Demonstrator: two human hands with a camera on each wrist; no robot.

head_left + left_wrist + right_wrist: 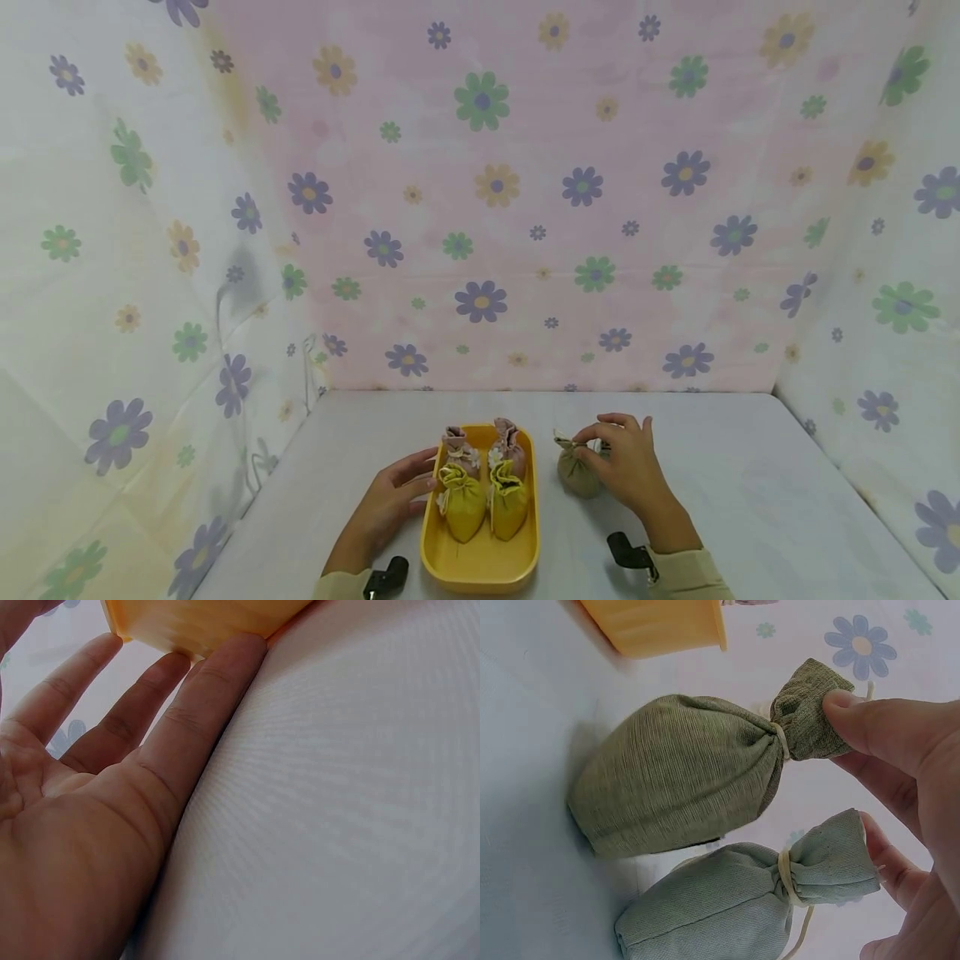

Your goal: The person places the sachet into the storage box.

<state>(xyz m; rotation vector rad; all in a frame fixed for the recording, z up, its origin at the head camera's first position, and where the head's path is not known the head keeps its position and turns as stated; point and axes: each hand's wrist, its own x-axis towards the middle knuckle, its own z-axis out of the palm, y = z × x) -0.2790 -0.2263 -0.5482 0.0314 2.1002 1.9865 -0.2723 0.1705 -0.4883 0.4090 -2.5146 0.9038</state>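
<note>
My right hand pinches the gathered neck of an olive-green drawstring pouch between thumb and finger, to the right of the tray. Beside it stands a grey-green drawstring pouch, a fingertip of the same hand right at its top; in the head view this second pouch is mostly hidden behind the hand. On the other side, the spread, fairly straight fingers of my left hand touch the side of a yellow tray. Two yellow pouches sit in the tray, in front of two dusty-pink pouches.
The white table carries the tray and pouches. A flowered cloth backdrop rises behind the table and along both sides. Black camera mounts are worn at both wrists.
</note>
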